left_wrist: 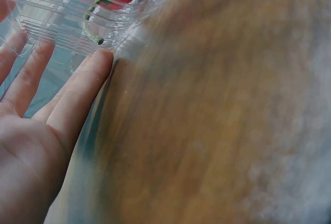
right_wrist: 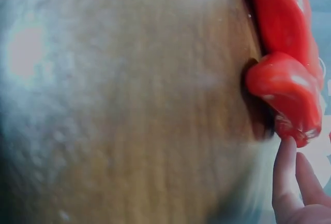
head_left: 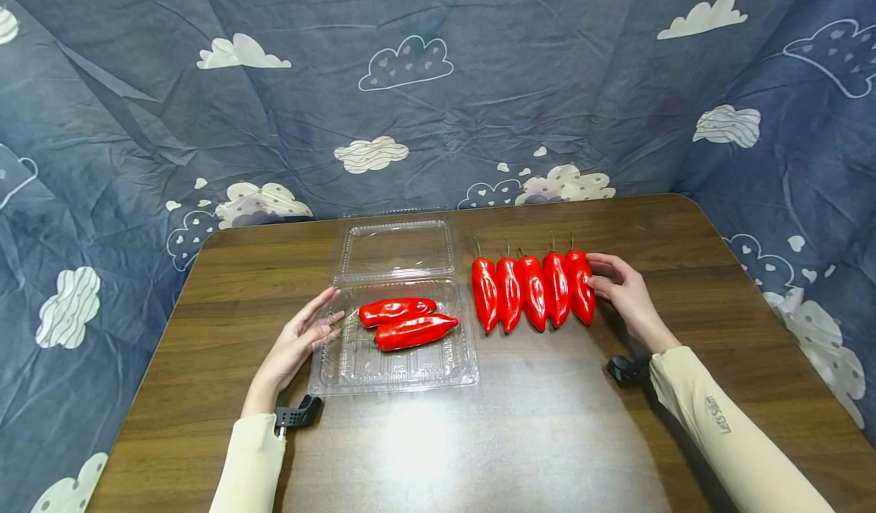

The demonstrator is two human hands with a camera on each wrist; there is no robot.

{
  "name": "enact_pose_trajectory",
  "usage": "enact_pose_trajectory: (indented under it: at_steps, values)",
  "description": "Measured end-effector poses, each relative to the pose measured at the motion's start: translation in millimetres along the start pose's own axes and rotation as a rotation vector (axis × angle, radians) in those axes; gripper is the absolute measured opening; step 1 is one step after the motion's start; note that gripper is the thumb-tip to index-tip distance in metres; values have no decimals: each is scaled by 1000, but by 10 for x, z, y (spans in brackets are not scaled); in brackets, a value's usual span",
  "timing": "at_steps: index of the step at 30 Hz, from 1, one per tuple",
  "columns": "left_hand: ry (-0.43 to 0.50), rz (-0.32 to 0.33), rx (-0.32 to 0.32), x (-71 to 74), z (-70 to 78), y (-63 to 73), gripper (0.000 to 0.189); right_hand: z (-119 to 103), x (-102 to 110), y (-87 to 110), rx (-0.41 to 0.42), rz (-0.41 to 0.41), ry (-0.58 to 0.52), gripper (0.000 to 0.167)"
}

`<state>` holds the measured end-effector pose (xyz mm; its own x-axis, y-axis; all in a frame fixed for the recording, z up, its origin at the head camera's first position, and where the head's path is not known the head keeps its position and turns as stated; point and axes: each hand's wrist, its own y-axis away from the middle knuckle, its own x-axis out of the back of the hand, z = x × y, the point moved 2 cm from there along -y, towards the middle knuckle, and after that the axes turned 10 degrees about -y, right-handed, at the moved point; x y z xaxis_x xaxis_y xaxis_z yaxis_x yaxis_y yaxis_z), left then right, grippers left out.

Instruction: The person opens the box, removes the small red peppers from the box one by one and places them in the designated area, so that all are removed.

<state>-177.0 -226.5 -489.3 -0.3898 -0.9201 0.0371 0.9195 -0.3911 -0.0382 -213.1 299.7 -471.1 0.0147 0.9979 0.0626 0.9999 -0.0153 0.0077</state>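
Two red peppers (head_left: 417, 332) lie side by side in a clear plastic clamshell box (head_left: 404, 380), their green stems toward the left. My left hand (head_left: 296, 346) is at the box's left wall, fingers extended; in the left wrist view its fingertips (left_wrist: 103, 58) meet the ribbed plastic. Several more red peppers (head_left: 509, 296) form an upright row right of the box, stems away from me. Beside the rightmost pepper (head_left: 580, 289) is my right hand (head_left: 626, 296), its thumb and fingers extended to the side of it. In the right wrist view the fingertips (right_wrist: 288, 144) touch that pepper (right_wrist: 289, 87).
The box's hinged lid (head_left: 397, 247) is folded back flat behind it, toward the far edge of the brown wooden table (head_left: 541, 422). A dark blue cloth with cloud prints (head_left: 411, 118) hangs behind the table and along its sides.
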Motion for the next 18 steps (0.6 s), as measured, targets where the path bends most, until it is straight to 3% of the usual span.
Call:
enact_pose_trajectory:
  at_steps: [7,18]
  values:
    - [-5,-1,0,7,-5,-2,61,-70,31,-15,87,40,-54,40]
    - [-3,-5,-1,4,10,-4,61,-237,-138,2,149,-8,-83,34]
